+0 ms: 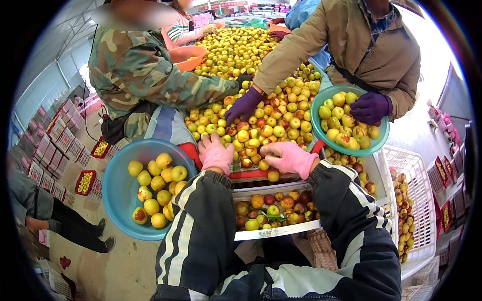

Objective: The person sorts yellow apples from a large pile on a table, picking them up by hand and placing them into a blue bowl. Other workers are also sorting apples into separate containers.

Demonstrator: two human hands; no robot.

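Observation:
My left hand (pixel 215 154), in a pink fingerless glove, is palm down at the near edge of a heap of yellow-green and reddish jujubes (pixel 226 62). Its fingers are spread over the fruit. My right hand (pixel 288 158), gloved alike, reaches leftward over the same edge, its fingertips beside a few jujubes; its palm side is hidden. A blue plastic basin (pixel 113 195) with yellow jujubes stands left of my left forearm. Below my hands, a white tray (pixel 278 232) holds redder, blemished jujubes and a green leaf. One jujube (pixel 273 176) lies between the heap and the tray.
Across the heap, a co-worker's purple-gloved hand (pixel 244 105) touches fruit; the other is at a green basin (pixel 318 129). A camouflage sleeve (pixel 180 88) reaches in from the left. An orange basin (pixel 184 62) stands beyond. At right is a white plastic crate (pixel 416 195) with jujubes.

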